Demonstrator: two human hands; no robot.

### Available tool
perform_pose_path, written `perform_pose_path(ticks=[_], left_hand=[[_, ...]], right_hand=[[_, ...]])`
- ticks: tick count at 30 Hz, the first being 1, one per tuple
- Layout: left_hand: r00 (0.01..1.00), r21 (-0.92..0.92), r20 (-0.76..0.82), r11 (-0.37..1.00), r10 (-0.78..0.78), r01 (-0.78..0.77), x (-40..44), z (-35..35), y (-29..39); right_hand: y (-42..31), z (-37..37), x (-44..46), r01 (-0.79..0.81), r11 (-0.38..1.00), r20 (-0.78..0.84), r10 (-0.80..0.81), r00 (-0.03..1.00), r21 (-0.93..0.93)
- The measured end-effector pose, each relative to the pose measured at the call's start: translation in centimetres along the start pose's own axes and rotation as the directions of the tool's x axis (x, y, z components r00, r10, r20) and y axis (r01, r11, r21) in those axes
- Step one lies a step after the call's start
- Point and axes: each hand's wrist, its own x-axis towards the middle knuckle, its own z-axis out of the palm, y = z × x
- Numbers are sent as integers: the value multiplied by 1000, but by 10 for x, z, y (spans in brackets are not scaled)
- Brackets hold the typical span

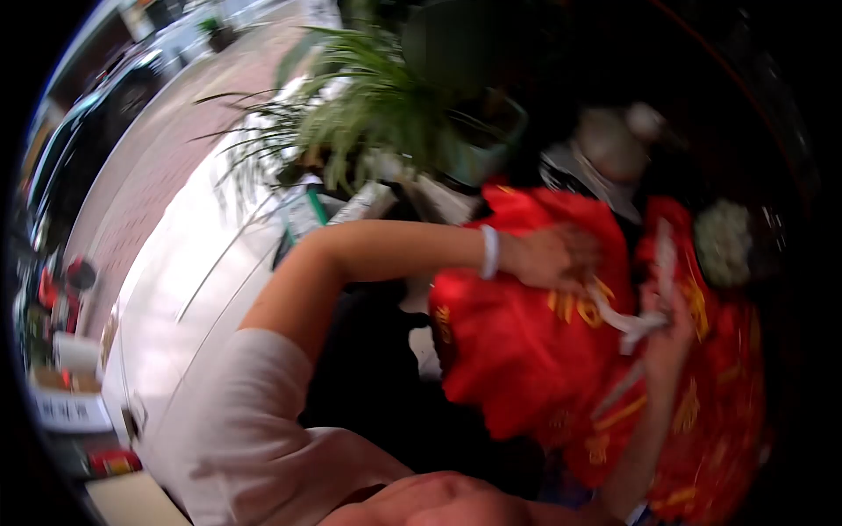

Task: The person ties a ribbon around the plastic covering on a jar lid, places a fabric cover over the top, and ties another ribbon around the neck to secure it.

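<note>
Shiny red fabric with yellow lettering [517,342] is bunched in front of me. On its upper part rests my left hand [557,257], a white band around the wrist, its bent fingers closed at one end of a white cloth strip [614,316]. That strip curves across to my right hand [667,329], whose fingers are closed around it. More of the white strip stands up above the right hand, and a pale length trails below it. Motion blur hides the exact grip of the fingers.
A spider plant in a pot [491,145] stands beyond my left forearm. Pale round things in a bag [610,149] and a whitish-green clump [724,241] are beyond the fabric. A white surface [184,289] and parked vehicles [96,131] lie to the left.
</note>
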Motion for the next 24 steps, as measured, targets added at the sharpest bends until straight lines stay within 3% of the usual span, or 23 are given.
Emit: perform_pose_path(ticks=[1, 2, 3, 4, 6, 8, 10, 11, 12, 13, 14, 15, 17, 18, 20, 22, 24], left_hand=[[989, 5, -116, 996, 93, -93, -3, 5, -5], [984, 101, -27, 979, 178, -175, -3, -9, -2], [970, 122, -131, 974, 206, -190, -3, -4, -5], [966, 26, -222, 991, 134, -132, -2, 3, -7], [982, -185, -183, 980, 36, -70, -2, 3, -9], [991, -271, -136, 962, 0, -38, -4, -7, -3], [996, -324, -93, 946, 2, -33, -10, -18, -5], [992, -194, -61, 973, 114, -124, -14, -19, -6], [975, -69, -17, 973, 221, -221, -14, -17, -6], [999, -260, -1, 965, 39, -38, -12, -19, 1], [989, -433, 54, 889, -136, 146, -8, -21, 8], [987, -378, 85, 912, -138, 160, -5, -20, 9], [981, -222, 57, 956, -183, 191, -1, -22, 21], [982, -225, 66, 956, -177, 188, 1, -19, 25], [979, -196, -10, 961, -203, 197, 2, -14, 27], [978, -232, -52, 955, -202, 185, 3, -7, 24], [983, -198, -76, 969, -165, 147, 4, -10, 26]], right_hand=[[-4, 16, -17, -41, 999, 101, 40, 994, 0], [-15, 27, -31, 95, 961, 206, -41, 978, -259], [-13, 41, -43, 127, 959, 277, -54, 959, -253], [-12, 42, -54, 101, 947, 383, 25, 923, -305], [1, 33, -67, 171, 930, 510, 20, 860, -325], [-3, 16, -66, -55, 973, 613, 184, 768, -223], [-5, 2, -62, -142, 989, 590, 137, 796, -37], [-2, -7, -57, -69, 994, 570, 104, 815, -83], [5, -15, -51, -174, 985, 553, 144, 821, 2], [16, -17, -48, -158, 987, 418, 145, 897, -4], [40, -19, -44, -44, 993, 200, 66, 978, -114], [67, -21, -40, 55, 912, 2, -59, 998, -406], [102, -25, -36, -78, 817, -196, -43, 980, -571], [115, -28, -36, -89, 818, -203, -35, 978, -569], [124, -31, -34, -313, 824, -61, 324, 944, -473], [123, -31, -38, -319, 803, -35, 349, 936, -503], [111, -30, -43, -300, 840, -211, 227, 951, -452]])
